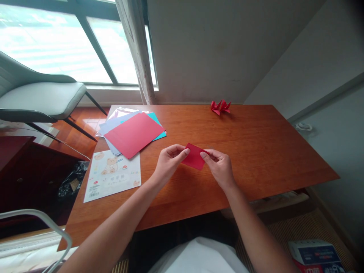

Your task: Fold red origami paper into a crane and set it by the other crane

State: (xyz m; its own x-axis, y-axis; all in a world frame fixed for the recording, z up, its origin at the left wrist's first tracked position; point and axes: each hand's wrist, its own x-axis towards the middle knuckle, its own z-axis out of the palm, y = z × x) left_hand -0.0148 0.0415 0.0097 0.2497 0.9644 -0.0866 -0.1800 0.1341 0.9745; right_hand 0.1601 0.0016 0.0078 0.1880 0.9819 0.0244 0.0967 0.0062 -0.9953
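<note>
Red paper point(194, 157), apparently folded, between both hands point(170, 160) point(220, 165)

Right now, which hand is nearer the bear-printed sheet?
Left. The left hand is to the right of the bear-printed sheet; the right hand is farther right.

A plain white garment point(199, 258) covers the front of the body, showing below the near edge of the surface point(176, 201), its cloth loosely creased with soft grey shading in the folds. The left forearm point(122, 220) and right forearm point(250, 223) are bare and slender, narrowing towards the wrists; the left hand point(172, 157) and right hand point(218, 163) are bare too, with slim fingers and short thumbnails
</note>
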